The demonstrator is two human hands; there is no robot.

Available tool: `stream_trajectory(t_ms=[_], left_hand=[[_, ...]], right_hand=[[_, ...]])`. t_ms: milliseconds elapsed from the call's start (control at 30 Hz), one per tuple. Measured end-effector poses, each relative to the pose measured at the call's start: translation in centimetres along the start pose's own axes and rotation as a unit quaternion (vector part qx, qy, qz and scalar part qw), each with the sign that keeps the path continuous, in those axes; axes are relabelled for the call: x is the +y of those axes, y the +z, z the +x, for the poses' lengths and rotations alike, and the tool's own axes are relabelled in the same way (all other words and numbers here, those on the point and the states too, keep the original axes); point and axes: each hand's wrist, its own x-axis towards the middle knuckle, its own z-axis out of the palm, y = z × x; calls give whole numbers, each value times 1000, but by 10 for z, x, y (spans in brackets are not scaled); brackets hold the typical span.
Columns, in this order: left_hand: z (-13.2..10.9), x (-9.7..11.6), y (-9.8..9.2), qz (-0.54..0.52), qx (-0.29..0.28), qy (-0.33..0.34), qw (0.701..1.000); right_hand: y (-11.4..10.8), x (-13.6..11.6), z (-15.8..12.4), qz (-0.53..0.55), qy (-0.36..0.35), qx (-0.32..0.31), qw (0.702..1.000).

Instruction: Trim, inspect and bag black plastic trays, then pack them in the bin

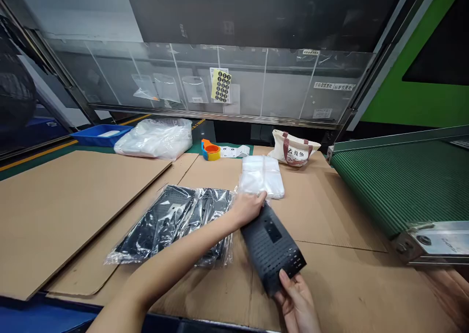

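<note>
A black perforated panel [269, 242] with a rectangular cut-out is held tilted over the cardboard-covered table. My right hand [298, 301] grips its near end, thumb on top and fingers underneath. At the far end, my left hand [249, 208] is closed at the panel's edge, its fingertips partly hidden. Just beyond that hand lies a stack of clear plastic bags [262, 174]. Left of the panel, black panels in clear bags [161, 220] lie side by side, partly covered by my left forearm.
A large cardboard sheet [73, 201] lies at left. Behind are a blue tray [91, 136], a bundle of plastic bags [156, 137], an orange-yellow tape dispenser [211, 150] and a cloth pouch [293, 148]. A green conveyor belt [410, 176] borders the right side.
</note>
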Motion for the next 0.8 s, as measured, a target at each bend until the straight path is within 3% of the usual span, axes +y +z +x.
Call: stream_trajectory(t_ms=[67,200,300,467,667,800], left_hand=[[-3,7,0,12,0,20,1000],[-10,20,1,24,8,52,998],[-17,31,-1,27,11,78,997],[-36,51,-10,27,19,129,991],[-66,63,-7,58,79,192,976],[-87,67,-6,84,181,213,957]], right_hand=[[-2,3,3,-9,-6,-13,1000],[-3,8,8,34,-46,38,998],[-2,9,10,7,-44,29,999],[2,20,8,4,-98,13,995],[17,21,3,-13,-60,-34,998],[29,16,1,-77,-85,-64,991]])
